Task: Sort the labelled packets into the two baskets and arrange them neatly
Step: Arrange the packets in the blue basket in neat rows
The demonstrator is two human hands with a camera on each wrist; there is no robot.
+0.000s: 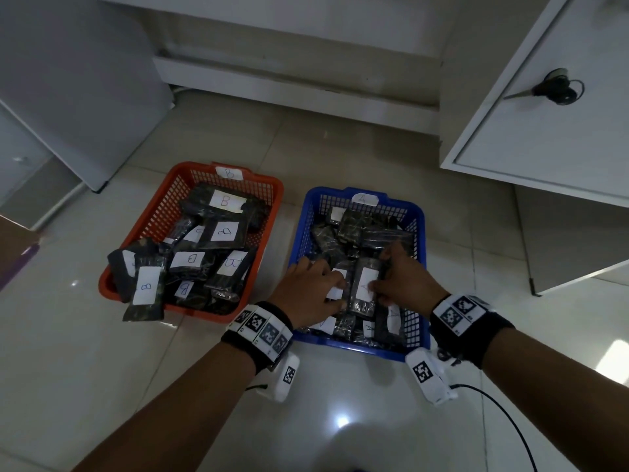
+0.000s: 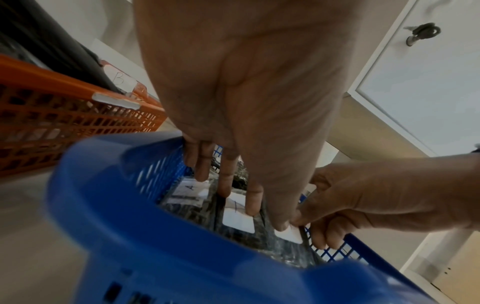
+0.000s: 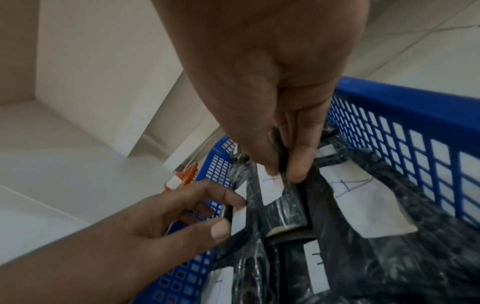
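right hand [image 1: 405,277] pinches A-packet [image 1: 366,284] | left hand [image 1: 309,287] apparently presses neighbour packet [image 2: 237,220] | orange basket [image 1: 160,212] beside blue basket [image 1: 308,212]

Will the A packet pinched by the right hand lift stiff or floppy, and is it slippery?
Probably fairly stiff: the A packet keeps a straight shape, pinched by the right hand. Glossy wrap may slip. Likely light: only fingertips grip it.

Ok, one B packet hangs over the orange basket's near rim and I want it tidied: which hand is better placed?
Left, probably. The left hand is on the side nearer the orange basket and that B packet; the right hand is farther away and pinches an A packet.
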